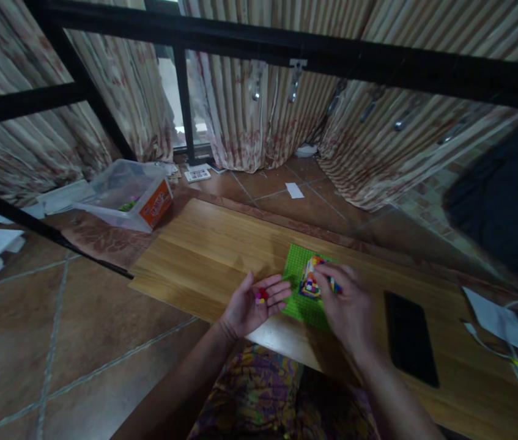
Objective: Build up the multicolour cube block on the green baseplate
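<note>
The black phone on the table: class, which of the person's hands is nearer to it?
Right. The right hand is just left of the black phone; the left hand lies farther left, beyond the green baseplate.

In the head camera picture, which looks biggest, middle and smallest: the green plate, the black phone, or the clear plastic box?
Largest to smallest as they look:
1. clear plastic box, though it lies farther away
2. black phone and green plate: too alike to rank, and the right hand covers part of the plate.
</note>
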A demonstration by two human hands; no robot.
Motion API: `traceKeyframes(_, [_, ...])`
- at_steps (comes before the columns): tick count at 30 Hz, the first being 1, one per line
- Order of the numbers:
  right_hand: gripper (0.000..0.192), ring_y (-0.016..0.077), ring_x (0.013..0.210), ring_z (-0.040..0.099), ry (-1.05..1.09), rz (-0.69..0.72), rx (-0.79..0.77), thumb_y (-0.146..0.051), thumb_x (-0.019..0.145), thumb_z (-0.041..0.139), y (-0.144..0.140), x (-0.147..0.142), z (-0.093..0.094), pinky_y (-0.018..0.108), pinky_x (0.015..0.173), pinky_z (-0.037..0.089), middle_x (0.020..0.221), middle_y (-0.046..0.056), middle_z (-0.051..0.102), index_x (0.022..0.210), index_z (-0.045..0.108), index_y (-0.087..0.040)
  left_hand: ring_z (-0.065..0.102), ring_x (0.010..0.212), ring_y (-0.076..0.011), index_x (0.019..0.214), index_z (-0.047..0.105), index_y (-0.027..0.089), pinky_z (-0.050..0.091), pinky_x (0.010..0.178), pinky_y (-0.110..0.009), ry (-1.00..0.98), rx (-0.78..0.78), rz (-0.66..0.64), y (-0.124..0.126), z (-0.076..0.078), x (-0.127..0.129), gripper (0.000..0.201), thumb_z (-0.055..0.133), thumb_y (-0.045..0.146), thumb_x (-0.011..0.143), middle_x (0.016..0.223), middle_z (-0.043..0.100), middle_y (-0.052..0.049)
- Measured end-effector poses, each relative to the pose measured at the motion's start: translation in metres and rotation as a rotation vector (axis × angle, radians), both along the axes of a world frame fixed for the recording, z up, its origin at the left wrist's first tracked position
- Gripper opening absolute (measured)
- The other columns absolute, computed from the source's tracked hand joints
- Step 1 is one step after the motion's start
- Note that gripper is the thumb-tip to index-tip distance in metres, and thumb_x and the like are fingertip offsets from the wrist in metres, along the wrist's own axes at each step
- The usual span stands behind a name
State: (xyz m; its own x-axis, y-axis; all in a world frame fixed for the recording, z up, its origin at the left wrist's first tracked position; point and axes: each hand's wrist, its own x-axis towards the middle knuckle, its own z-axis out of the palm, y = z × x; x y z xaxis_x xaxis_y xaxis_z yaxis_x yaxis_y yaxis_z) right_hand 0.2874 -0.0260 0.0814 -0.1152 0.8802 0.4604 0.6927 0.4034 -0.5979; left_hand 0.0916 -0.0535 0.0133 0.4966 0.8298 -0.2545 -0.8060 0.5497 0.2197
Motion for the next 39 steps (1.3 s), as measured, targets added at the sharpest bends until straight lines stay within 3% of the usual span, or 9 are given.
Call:
traceKeyframes(2, [0.02,0.0227,0.095,0.06,-0.025,0.246,-0.12,-0.03,0.093,0.051,-0.018,-0.024,-0.005,0.039,0.086,0.047,0.098,0.004,0.068,0.098,0.07,-0.031,0.063,0.104,-0.0228,0.125,0.056,0.006,0.043,0.094,-0.034,-0.022,0.011,0.005,-0.001,-0.001,0.0,0.061,0.037,0.055,0.094,0.119,0.065,-0.018])
traceKeyframes(4, [0.019,0.0225,0.095,0.06,-0.046,0.335,-0.155,-0.028,0.091,0.053,-0.03,-0.044,-0.017,0.039,0.086,0.047,0.099,0.003,0.068,0.099,0.07,-0.03,0.064,0.098,-0.0212,0.125,0.057,0.007,0.044,0.091,-0.032,-0.037,0.014,0.004,-0.001,-0.001,-0.001,0.06,0.038,0.055,0.094,0.117,0.066,-0.017])
traceKeyframes(10, [0.017,0.024,0.095,0.058,-0.13,0.246,-0.161,-0.029,0.09,0.054,-0.038,-0.066,-0.052,0.04,0.087,0.046,0.097,0.006,0.066,0.098,0.07,-0.026,0.06,0.112,-0.0245,0.119,0.06,0.007,0.042,0.097,-0.034,-0.033,0.029,0.003,-0.001,-0.002,-0.001,0.056,0.039,0.052,0.094,0.121,0.063,-0.018])
traceKeyframes(16, [0.015,0.0225,0.094,0.058,-0.082,0.24,-0.183,-0.027,0.091,0.052,-0.039,-0.066,-0.046,0.038,0.087,0.045,0.097,0.005,0.066,0.09,0.068,-0.026,0.057,0.117,-0.0224,0.121,0.06,0.008,0.042,0.098,-0.031,-0.008,0.047,0.023,-0.002,-0.004,0.0,0.041,0.043,0.036,0.095,0.122,0.064,-0.015])
traceKeyframes(22, [0.017,0.0181,0.085,0.065,0.099,0.134,-0.287,-0.031,0.091,0.052,-0.043,-0.032,-0.019,0.03,0.077,0.051,0.093,0.002,0.07,0.095,0.067,-0.027,0.059,0.115,-0.0213,0.126,0.057,0.008,0.041,0.101,-0.032,0.012,0.043,0.03,-0.003,-0.001,0.0,0.041,0.044,0.032,0.095,0.128,0.061,-0.016])
traceKeyframes(26, [0.022,0.0195,0.089,0.066,0.153,-0.073,-0.217,-0.036,0.089,0.052,-0.028,0.016,-0.009,0.032,0.078,0.052,0.1,0.005,0.07,0.098,0.07,-0.025,0.061,0.113,-0.0217,0.126,0.057,0.009,0.044,0.099,-0.034,0.022,0.02,0.005,-0.001,0.0,-0.001,0.041,0.043,0.033,0.096,0.128,0.061,-0.016])
traceKeyframes(30, [0.027,0.0216,0.087,0.066,0.038,-0.17,-0.15,-0.034,0.09,0.049,-0.003,0.053,-0.008,0.035,0.079,0.051,0.094,0.007,0.07,0.096,0.072,-0.021,0.066,0.1,-0.0184,0.123,0.059,0.008,0.049,0.091,-0.031,0.053,0.008,0.001,0.0,0.004,-0.001,0.041,0.04,0.034,0.097,0.118,0.067,-0.014])
traceKeyframes(39, [0.026,0.0209,0.083,0.066,-0.2,-0.152,-0.131,-0.027,0.09,0.046,0.023,0.054,-0.014,0.033,0.076,0.049,0.091,0.007,0.07,0.094,0.071,-0.021,0.067,0.096,-0.0173,0.123,0.059,0.008,0.052,0.088,-0.03,0.085,-0.014,-0.003,0.001,0.009,-0.001,0.04,0.04,0.033,0.097,0.117,0.068,-0.014])
